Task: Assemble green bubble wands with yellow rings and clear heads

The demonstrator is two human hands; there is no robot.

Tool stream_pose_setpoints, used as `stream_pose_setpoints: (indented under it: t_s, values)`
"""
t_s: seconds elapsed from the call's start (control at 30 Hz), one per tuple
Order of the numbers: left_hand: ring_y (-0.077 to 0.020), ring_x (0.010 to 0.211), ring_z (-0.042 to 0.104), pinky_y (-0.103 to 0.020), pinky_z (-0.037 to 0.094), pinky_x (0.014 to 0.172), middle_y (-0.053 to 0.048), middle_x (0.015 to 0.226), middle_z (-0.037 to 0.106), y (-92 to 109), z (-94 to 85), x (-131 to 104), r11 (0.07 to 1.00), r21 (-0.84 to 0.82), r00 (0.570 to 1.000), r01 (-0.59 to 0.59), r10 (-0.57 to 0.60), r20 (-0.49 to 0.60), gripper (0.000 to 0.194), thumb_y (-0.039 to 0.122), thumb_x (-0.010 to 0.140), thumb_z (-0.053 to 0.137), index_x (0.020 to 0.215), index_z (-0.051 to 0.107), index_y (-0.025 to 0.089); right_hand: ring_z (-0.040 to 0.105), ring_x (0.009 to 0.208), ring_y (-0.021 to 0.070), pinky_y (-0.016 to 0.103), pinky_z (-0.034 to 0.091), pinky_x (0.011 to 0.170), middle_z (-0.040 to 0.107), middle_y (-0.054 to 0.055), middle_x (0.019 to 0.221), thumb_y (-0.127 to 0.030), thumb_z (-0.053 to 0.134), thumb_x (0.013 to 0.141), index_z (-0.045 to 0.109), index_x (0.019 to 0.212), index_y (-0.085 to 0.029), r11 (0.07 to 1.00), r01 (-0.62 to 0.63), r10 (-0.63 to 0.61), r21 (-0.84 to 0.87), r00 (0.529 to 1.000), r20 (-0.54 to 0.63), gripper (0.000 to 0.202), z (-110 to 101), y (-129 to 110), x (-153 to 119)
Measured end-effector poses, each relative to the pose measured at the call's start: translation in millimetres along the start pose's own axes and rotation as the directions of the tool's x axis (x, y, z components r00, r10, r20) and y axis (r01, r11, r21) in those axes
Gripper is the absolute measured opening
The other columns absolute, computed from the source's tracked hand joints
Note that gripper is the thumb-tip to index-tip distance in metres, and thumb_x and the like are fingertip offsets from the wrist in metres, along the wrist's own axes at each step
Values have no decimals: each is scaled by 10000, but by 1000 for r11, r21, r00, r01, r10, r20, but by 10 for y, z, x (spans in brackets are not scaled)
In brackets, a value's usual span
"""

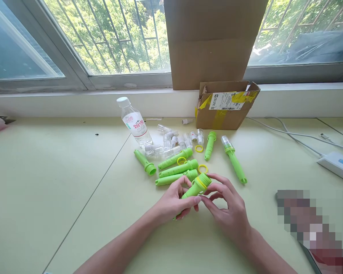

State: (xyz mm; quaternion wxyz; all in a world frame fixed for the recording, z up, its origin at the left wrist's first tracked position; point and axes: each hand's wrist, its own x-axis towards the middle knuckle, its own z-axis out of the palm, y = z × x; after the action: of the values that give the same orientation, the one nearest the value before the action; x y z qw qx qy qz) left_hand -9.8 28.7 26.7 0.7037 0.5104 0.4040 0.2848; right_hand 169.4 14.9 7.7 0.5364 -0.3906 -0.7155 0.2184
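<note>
My left hand (175,199) is wrapped round a green light-stick handle (198,186), its threaded end tilted up to the right. A yellow ring (201,182) sits round the neck below the thread. My right hand (227,201) is curled at that end, fingertips and thumb touching the handle. Just beyond lie several loose green handles (178,168) and loose yellow rings (202,169). Clear ribbed caps (171,151) and small white parts (193,136) are heaped behind them. One light stick (234,161) with a clear cap on it lies to the right.
An upright water bottle (135,123) stands at the back left of the heap. An open cardboard box (224,108) is near the window wall. White cables (291,133) run to a power strip (338,165) on the right. A blurred-out object (314,228) lies at the right front.
</note>
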Motion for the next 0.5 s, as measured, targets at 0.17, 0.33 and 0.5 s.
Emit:
stream_pose_setpoints:
  t_s: [0.17,0.33,0.5]
  values:
    - [-94,400,549,-171,349,330,-69,788,710,9,30,1,999,-40,999,-22,21,-35,355,474,838,598,847,370,202,674,764,148,260,619,550,560,112,1162,-40,569,827,582,978,-193,1000,-19,19,6,1000,11,216,-7,15,1]
    - [-112,451,593,-196,406,390,-103,820,717,23,49,7,1000,-13,999,-25,25,-31,342,493,854,567,855,452,171,644,973,205,256,622,579,571,112,1145,-12,545,830,556,997,-203,999,-5,5,-40,1000,-6,254,13,39,-15]
    - [-122,494,611,-206,421,416,-96,840,708,23,58,11,1000,-4,999,-20,19,-29,351,511,870,530,878,472,165,657,945,190,250,623,583,593,106,1105,-18,557,839,556,974,-197,996,0,-5,-86,999,-51,223,37,55,-16]
